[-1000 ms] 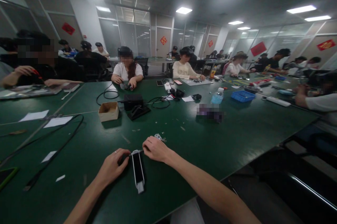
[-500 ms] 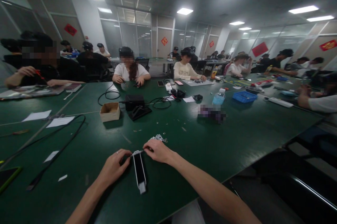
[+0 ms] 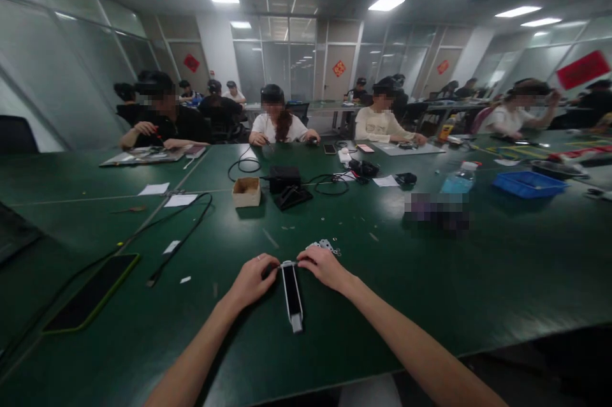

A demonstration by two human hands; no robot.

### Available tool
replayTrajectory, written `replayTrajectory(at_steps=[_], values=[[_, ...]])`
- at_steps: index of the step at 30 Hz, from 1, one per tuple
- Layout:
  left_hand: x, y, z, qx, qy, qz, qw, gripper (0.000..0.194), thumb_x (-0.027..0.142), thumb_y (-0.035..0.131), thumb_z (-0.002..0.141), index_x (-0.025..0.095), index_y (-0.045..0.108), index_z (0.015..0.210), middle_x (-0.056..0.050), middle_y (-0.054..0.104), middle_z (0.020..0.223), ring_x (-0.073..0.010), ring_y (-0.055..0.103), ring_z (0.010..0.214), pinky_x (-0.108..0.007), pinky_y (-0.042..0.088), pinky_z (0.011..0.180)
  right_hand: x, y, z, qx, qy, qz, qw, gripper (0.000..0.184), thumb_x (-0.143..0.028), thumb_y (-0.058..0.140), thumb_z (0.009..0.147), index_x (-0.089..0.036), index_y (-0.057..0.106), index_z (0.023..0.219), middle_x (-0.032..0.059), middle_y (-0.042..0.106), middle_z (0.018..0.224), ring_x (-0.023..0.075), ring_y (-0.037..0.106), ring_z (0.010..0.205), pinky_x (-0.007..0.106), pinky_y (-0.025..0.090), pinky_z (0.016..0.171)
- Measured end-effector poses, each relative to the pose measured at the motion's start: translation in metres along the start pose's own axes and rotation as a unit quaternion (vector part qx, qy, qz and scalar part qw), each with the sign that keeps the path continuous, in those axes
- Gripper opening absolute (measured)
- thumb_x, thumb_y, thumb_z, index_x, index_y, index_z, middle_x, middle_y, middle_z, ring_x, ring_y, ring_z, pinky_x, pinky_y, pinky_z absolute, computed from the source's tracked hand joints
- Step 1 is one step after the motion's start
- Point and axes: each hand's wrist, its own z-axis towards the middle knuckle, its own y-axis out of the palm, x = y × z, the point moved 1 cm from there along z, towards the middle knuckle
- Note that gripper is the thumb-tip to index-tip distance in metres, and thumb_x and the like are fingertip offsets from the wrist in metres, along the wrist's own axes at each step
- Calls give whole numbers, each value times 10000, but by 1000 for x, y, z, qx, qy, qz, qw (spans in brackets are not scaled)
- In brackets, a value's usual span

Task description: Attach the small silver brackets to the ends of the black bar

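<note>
While left hand (image 3: 253, 279) and right hand (image 3: 326, 265) flank far end of one white-framed black device (image 3: 292, 291), fingers curled, cannot tell if grasping. Device flat on green worktop (image 3: 373, 337), close to near edge. Small grey plates (image 3: 327, 245) just beyond right hand, count unclear. Toward far edge: one open box (image 3: 246, 199), one blue tray (image 3: 530, 191).

Counter (image 3: 392, 311), worker's side: one device (image 3: 293, 292), far end between left hand (image 3: 253, 276) and right hand (image 3: 326, 265). Just beyond the right hand: loose parts (image 3: 329, 245). Worker's left: flat panel (image 3: 93, 295); cable (image 3: 152, 279) at its right. Farther back, centre: box (image 3: 246, 194), stand (image 3: 291, 198) to its right. Worker's right, farther back: bottle (image 3: 458, 180), then tray (image 3: 530, 185). Seated people (image 3: 272, 123) behind the counter's opposite edge.
</note>
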Motion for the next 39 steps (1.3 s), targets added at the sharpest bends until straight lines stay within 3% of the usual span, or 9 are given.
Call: replayTrajectory(at_steps=[8, 20, 27, 35, 39], values=[[1, 1, -1, -8, 3, 3, 1000, 176, 193, 480, 854, 183, 637, 933, -41, 669, 868, -170, 613, 760, -275, 477, 717, 1, 1, -1, -15, 22, 16, 1000, 71, -187, 609, 861, -148, 654, 900, 42, 656, 846, 153, 589, 803, 284, 459, 746], [0, 1, 1, -13, 15, -10, 1000, 196, 221, 454, 858, 189, 637, 920, -45, 682, 893, -186, 625, 807, -299, 488, 764, -2, 0, 1, -28, 21, 16, 999, 91, -203, 589, 878, -142, 648, 912, 67, 682, 900, 167, 615, 857, 308, 471, 801], [-11, 1, 6, -19, 26, 12, 999, 261, 347, 433, 868, 212, 639, 952, -26, 693, 863, -177, 626, 700, -269, 500, 673, 4, 5, 7, -28, 28, 25, 999, 118, -248, 634, 851, -155, 656, 921, 33, 695, 886, 137, 633, 821, 253, 473, 794], [-9, 0, 6, -22, 21, 26, 999, 290, 360, 421, 865, 194, 639, 959, -34, 685, 839, -164, 603, 628, -255, 485, 622, 5, 3, 4, -32, 9, 36, 999, 219, -252, 670, 818, -134, 640, 1000, 47, 676, 907, 124, 608, 762, 239, 482, 743], [-7, 0, 7, -20, 19, 18, 999, 278, 349, 428, 857, 194, 640, 948, -37, 686, 840, -163, 601, 633, -256, 485, 625, 3, 0, 4, -35, -2, 9, 999, 182, -209, 645, 825, -122, 647, 985, 58, 672, 895, 126, 593, 752, 245, 477, 737]])
